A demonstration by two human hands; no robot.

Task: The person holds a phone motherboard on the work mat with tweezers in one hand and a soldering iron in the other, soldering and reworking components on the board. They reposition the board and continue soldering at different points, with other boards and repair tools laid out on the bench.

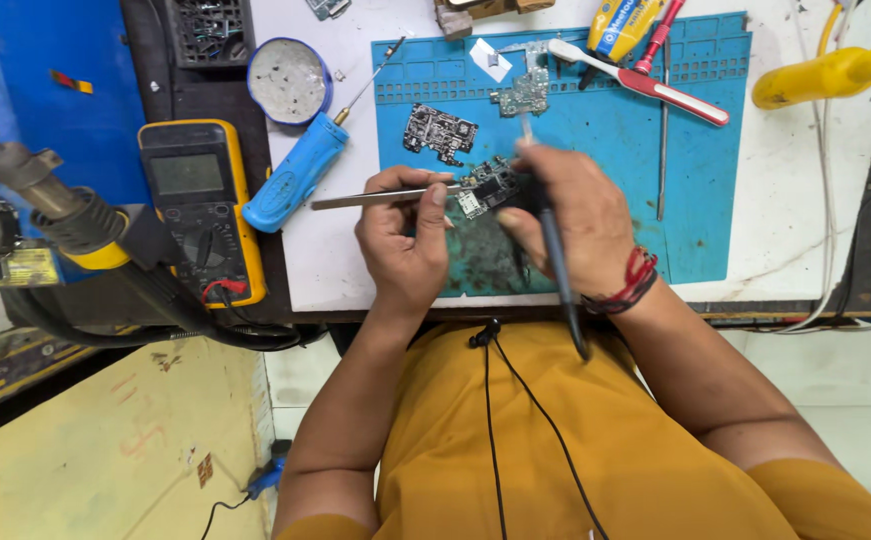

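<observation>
On the blue mat at the middle of the white counter, both hands meet over a small dark circuit board. The left hand is closed around a pair of metal tweezers, whose tips touch the board's left edge. The right hand is closed around a dark pen-like tool, its long handle slanting back toward the yellow shirt (the working tip is hidden behind the fingers, so I cannot tell where it lands).

Two more boards lie just beyond the hands: a black one to the left and a greenish one further back. A white-and-red brush lies slantwise across the mat's far right, near a thin metal rod. A yellow tube with a blue label sits at the mat's far edge, and a yellow-handled tool pokes in from the right.

Left of the mat, a blue-handled screwdriver lies just beside a round blue tin with grey contents. Further left a yellow-cased multimeter rests on dark ground, its grey screen blank, with a hot-air nozzle and its thick black hose close by.

Nothing stands between the hands and the board; the right hand itself hides part of it.
</observation>
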